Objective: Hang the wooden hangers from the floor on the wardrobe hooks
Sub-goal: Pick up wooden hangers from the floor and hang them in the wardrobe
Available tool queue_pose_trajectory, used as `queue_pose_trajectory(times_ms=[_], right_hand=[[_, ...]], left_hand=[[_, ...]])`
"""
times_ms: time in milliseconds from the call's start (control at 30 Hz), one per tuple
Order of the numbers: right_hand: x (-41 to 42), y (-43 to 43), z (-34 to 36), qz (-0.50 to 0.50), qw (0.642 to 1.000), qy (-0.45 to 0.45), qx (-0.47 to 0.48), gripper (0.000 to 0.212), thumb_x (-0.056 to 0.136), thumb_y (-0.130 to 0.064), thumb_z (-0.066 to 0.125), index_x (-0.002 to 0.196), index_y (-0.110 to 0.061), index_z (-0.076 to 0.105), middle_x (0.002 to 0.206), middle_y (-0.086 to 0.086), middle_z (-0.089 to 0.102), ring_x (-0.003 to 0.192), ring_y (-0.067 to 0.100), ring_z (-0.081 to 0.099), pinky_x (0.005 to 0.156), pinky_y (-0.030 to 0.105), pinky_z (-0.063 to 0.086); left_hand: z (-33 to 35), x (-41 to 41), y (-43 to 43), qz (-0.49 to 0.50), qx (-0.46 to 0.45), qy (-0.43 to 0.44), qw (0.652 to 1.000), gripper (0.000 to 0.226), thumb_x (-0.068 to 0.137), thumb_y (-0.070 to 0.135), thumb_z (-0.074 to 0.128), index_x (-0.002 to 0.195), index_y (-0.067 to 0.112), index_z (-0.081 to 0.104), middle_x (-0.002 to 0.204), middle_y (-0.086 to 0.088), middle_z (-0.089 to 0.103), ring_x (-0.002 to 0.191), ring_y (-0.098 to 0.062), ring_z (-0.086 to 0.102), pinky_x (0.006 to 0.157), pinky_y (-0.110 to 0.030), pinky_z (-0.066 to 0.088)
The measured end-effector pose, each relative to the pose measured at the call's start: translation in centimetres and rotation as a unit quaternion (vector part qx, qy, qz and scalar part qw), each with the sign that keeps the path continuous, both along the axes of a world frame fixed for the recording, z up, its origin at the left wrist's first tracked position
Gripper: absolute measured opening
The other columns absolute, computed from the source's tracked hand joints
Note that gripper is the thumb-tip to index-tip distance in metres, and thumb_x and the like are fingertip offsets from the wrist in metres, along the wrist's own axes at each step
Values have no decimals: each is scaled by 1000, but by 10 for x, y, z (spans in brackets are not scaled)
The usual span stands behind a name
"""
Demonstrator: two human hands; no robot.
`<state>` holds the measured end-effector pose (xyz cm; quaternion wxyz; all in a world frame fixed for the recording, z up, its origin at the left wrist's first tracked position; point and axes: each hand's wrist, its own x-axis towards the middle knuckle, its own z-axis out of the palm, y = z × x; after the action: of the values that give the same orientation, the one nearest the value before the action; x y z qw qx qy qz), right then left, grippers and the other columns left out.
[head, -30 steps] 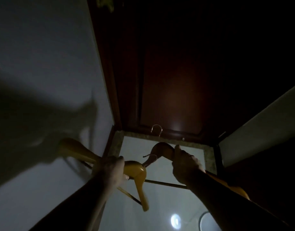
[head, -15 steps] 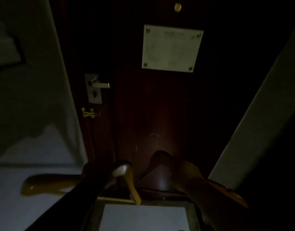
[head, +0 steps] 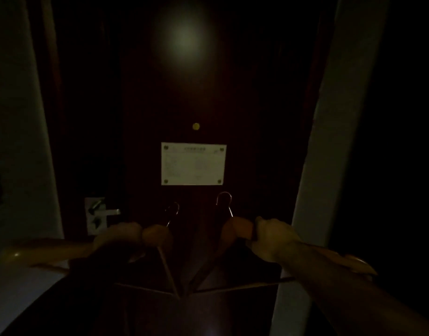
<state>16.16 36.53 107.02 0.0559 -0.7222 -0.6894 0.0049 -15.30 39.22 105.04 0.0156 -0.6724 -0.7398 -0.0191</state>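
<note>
1. Fingers of the left hand (head: 117, 236) are curled tight round one wooden hanger (head: 157, 235) just beside its crown; fingers of the right hand (head: 271, 238) are clamped on a second hanger (head: 235, 230) the same way.
2. Both hangers are off the floor and held up side by side at chest height in front of a dark door (head: 191, 69), below its white notice (head: 193, 163). That suggests pickup is done for these two.
3. Hanging is not yet done: no wardrobe or wardrobe hook shows in this dim view, so the carry and the hooking appear to remain. Whether more hangers lie on the floor cannot be told.
4. Each metal hook (head: 223, 202) points up, tilted slightly away from the person. The left hanger's hook (head: 172, 212) is fainter but stands alike.
5. Long axes run roughly left to right, shoulders sloping down; the inner arms angle down toward each other and nearly meet low between the hands.
</note>
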Motion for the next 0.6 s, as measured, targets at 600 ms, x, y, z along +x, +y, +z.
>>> queue_pose_trajectory(times_ms=[600], right_hand=[[15, -146, 86, -159, 981, 12, 110, 39, 94, -53, 57, 118, -24, 56, 95, -2, 60, 86, 21, 60, 69, 30, 45]], left_hand=[[86, 75, -17, -289, -38, -307, 906, 27, 72, 12, 74, 93, 27, 67, 84, -3, 71, 76, -19, 68, 67, -29, 49]])
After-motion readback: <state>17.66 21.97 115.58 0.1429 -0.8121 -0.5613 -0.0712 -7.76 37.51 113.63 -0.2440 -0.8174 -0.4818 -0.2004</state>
